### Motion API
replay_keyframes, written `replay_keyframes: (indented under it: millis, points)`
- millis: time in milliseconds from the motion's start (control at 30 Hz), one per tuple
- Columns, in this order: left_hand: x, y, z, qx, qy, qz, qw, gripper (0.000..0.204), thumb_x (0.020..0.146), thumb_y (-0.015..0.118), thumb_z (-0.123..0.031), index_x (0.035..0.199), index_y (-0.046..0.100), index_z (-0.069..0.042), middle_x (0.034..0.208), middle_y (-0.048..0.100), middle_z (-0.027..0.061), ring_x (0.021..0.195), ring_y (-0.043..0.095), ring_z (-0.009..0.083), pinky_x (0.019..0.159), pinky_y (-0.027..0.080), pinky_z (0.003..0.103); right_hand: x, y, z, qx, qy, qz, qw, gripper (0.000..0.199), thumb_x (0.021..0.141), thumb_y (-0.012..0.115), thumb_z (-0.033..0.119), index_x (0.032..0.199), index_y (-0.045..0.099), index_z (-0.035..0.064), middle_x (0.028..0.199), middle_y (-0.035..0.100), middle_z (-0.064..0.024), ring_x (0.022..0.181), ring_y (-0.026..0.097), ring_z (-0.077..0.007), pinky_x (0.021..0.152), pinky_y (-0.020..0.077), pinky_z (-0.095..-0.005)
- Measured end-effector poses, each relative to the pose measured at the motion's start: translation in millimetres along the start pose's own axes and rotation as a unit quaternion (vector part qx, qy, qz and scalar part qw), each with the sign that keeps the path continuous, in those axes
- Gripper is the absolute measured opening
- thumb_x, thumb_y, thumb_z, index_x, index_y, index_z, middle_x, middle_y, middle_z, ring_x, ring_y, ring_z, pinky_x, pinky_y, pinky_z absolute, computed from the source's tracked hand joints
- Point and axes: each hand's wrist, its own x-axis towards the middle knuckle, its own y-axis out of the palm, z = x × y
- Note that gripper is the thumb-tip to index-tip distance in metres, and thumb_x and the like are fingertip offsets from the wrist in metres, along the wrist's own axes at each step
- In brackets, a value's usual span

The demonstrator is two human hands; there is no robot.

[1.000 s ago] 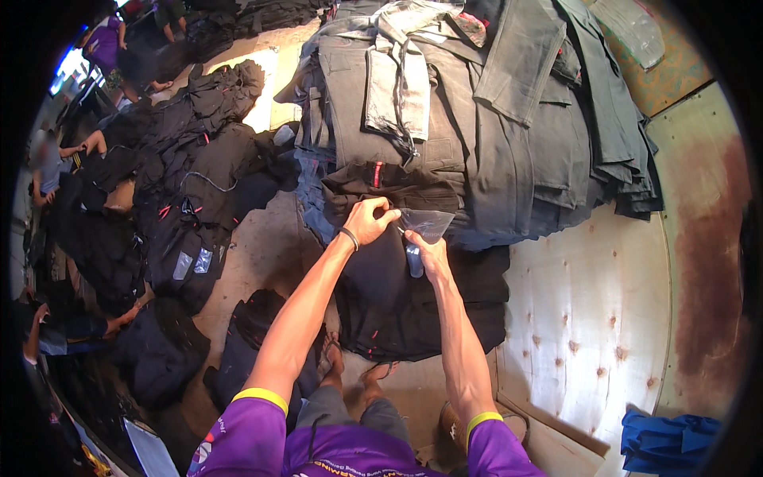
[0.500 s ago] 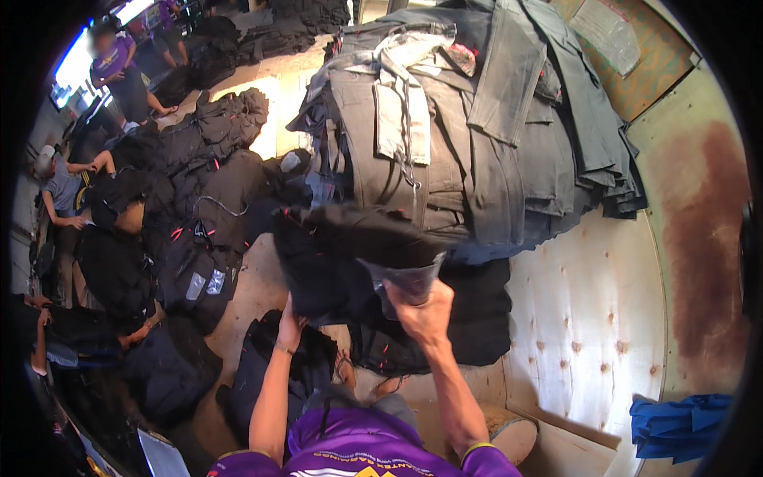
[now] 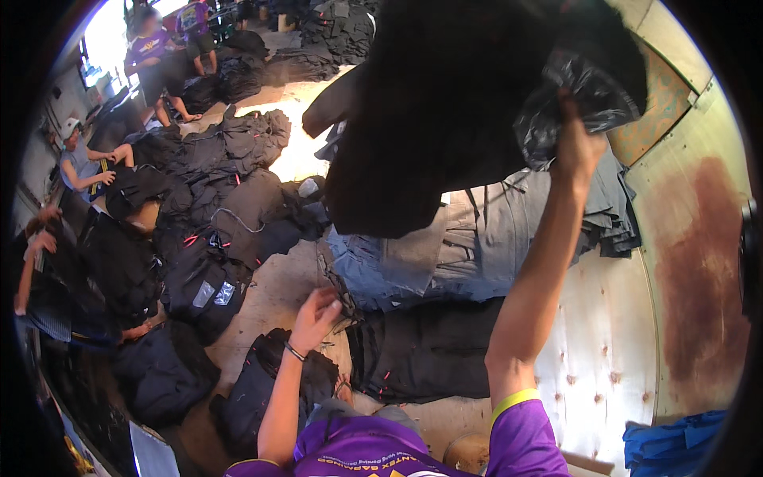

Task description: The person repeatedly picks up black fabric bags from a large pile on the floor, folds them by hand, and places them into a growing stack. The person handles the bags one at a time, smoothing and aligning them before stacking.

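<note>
A pair of black trousers (image 3: 445,103) hangs in the air in front of me, its two leg ends toward the left. My right hand (image 3: 579,147), arm stretched out, grips it near its right end, where a clear plastic piece (image 3: 600,99) lies around the fingers. My left hand (image 3: 318,318) is free of the cloth, fingers bent and slightly apart with nothing in them. Under the raised trousers is a big heap of grey trousers (image 3: 509,230), partly covered by them. A flat stack of black trousers (image 3: 429,346) lies between the heap and me.
Piles of dark garments (image 3: 218,151) cover the left side, and a dark bundle (image 3: 274,381) lies by my feet. Several people sit or stand at the left, one in a cap (image 3: 75,159). A stained wall panel (image 3: 703,270) and blue cloth (image 3: 675,445) are at the right.
My right hand has swung the black trousers up, away and to the right over the grey heap. My left hand has let go of them and drawn slightly toward the right.
</note>
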Motion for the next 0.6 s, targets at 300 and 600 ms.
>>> replay_keyframes:
  millis: [300,600]
  points:
    - [-124,-29,128,0.206,-0.190,0.012,0.960,0.042,0.098,0.070,-0.034,0.124,0.064,-0.002,0.117,0.073,0.0153,0.110,0.070,0.0255,0.097,0.053,0.037,-171,-116,-280,-0.484,0.456,0.121,0.737,0.095,0.096,0.045,0.069,0.147,0.035,-0.0107,0.140,0.047,-0.0398,0.134,0.051,-0.0482,0.109,0.0444,-0.0505]
    - [-102,-6,98,0.140,-0.142,0.001,0.980,0.035,0.101,0.066,-0.029,0.121,0.065,0.000,0.110,0.072,0.0105,0.108,0.069,0.0187,0.092,0.053,0.034,-191,-48,-112,-0.469,-0.037,0.084,0.878,0.067,0.103,0.057,0.023,0.153,0.028,-0.0127,0.159,0.027,-0.0351,0.149,0.028,-0.0457,0.122,0.0237,-0.0483]
